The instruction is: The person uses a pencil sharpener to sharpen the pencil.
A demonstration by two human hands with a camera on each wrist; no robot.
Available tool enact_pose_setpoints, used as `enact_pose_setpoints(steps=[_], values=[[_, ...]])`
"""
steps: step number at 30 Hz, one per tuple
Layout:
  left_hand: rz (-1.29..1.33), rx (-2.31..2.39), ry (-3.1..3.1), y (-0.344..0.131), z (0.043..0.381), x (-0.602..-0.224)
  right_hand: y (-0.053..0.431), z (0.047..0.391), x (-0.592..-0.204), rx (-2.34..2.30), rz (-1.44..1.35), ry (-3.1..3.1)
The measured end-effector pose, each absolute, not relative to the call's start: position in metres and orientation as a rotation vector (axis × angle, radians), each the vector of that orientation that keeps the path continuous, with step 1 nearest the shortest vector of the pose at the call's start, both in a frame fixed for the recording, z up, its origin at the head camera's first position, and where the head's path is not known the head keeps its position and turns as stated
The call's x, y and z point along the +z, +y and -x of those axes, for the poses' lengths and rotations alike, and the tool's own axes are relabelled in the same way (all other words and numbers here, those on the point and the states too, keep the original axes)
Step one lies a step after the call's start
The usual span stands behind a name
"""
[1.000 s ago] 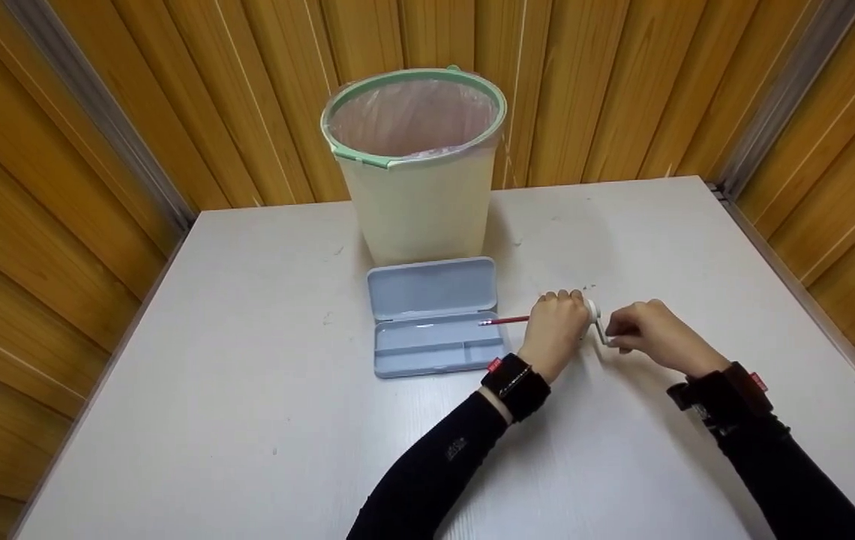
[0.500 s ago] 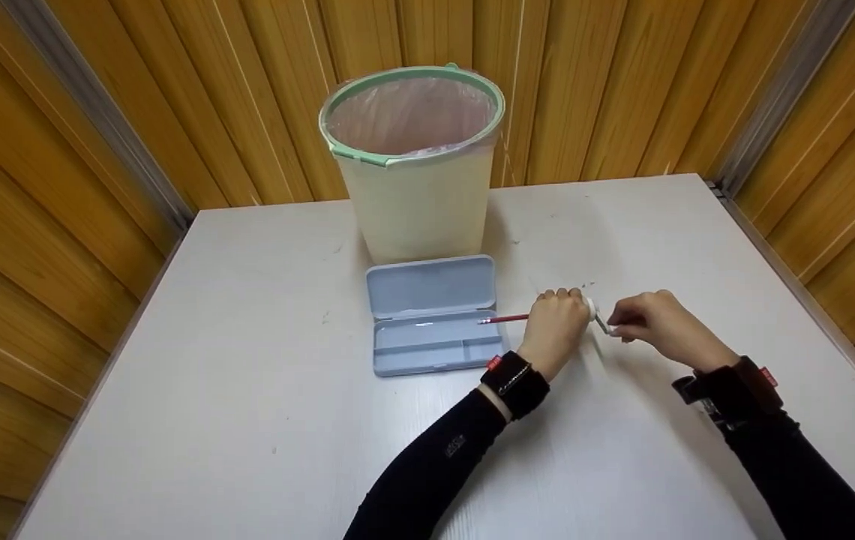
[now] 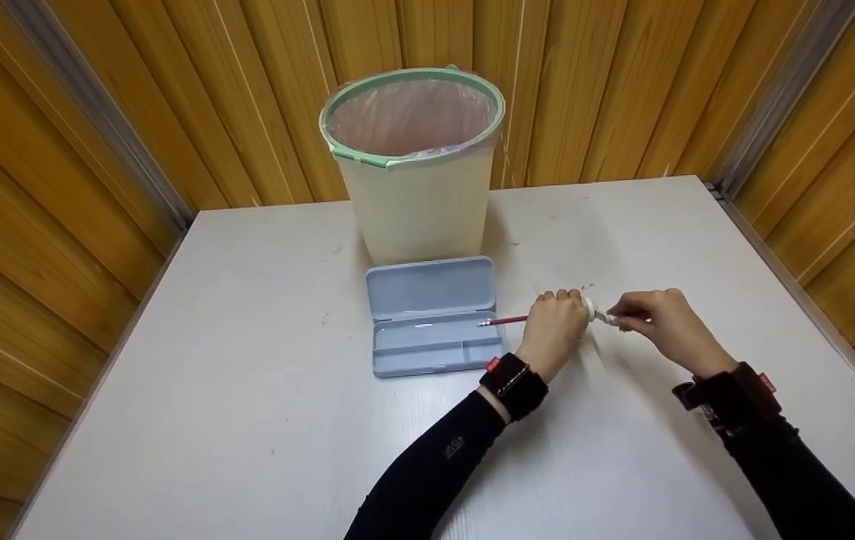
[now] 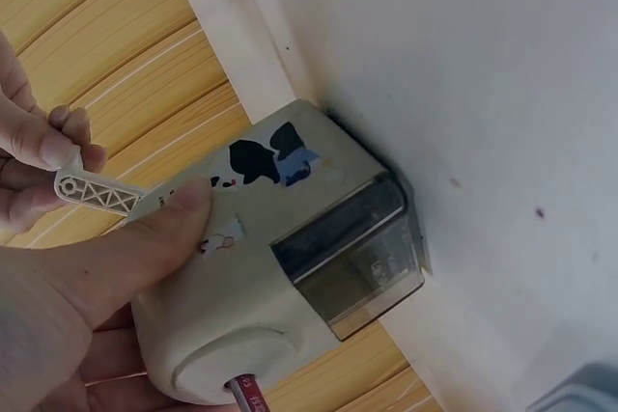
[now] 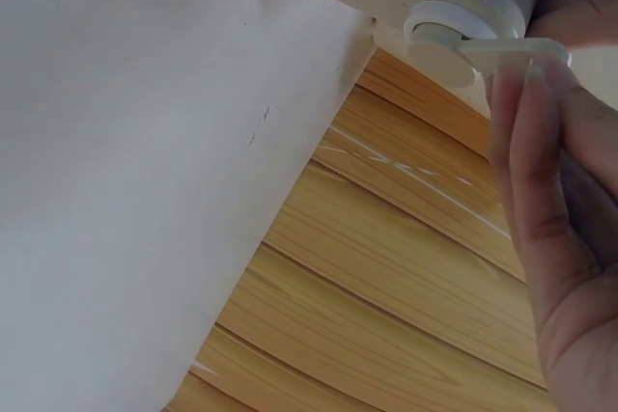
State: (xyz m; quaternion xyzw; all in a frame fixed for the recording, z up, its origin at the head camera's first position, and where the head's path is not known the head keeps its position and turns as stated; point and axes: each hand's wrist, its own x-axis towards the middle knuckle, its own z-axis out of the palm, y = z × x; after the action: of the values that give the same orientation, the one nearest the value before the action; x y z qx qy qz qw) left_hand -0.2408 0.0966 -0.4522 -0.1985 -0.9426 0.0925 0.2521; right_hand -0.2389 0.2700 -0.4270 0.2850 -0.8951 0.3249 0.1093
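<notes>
My left hand (image 3: pixel 553 324) grips a white crank pencil sharpener (image 4: pixel 246 238), thumb on one side and fingers round the other, on the right half of the table. The sharpener carries dark cow-like stickers and a clear shavings drawer (image 4: pixel 352 262). A red pencil (image 3: pixel 508 320) sticks out of its front hole, the eraser end pointing left over an open blue pencil case (image 3: pixel 420 362). On the sharpener's other side, my right hand (image 3: pixel 664 322) pinches the knob end of the crank handle (image 5: pixel 512 48) between thumb and fingers. In the head view, my left hand hides most of the sharpener.
Behind the pencil case stands a cream bin (image 3: pixel 420 210) with a green rim and a pinkish liner bag. Small dark specks lie on the white table (image 3: pixel 247 420). Wood-patterned panels (image 3: pixel 592 90) rise along the table's back and sides.
My right hand has lifted slightly with the crank handle, which has swung from hanging down to nearly level. The left hand, sharpener and pencil stay almost where they were.
</notes>
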Motion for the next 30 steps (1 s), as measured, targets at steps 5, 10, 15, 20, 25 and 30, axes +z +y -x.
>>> enact_pose_setpoints(steps=[5,10,15,20,25,30], values=[[0.566,0.232,-2.566,0.095,0.241,-0.452,0.267,0.245,-0.427,0.938,-0.808,-2.546],[0.565,0.228,-2.547,0.094,0.241,-0.453,0.266,0.254,-0.427,0.908,-0.809,-2.495],[0.551,0.237,-2.523,0.094,0.241,-0.454,0.263,0.260,-0.428,0.885,-0.809,-2.446],[0.559,0.245,-2.534,0.093,0.242,-0.454,0.261,0.263,-0.428,0.874,-0.806,-2.431],[0.575,0.225,-2.538,0.094,0.242,-0.454,0.260,0.262,-0.428,0.880,-0.787,-2.424],[0.587,0.216,-2.548,0.094,0.242,-0.453,0.260,0.262,-0.429,0.907,-0.769,-2.436]])
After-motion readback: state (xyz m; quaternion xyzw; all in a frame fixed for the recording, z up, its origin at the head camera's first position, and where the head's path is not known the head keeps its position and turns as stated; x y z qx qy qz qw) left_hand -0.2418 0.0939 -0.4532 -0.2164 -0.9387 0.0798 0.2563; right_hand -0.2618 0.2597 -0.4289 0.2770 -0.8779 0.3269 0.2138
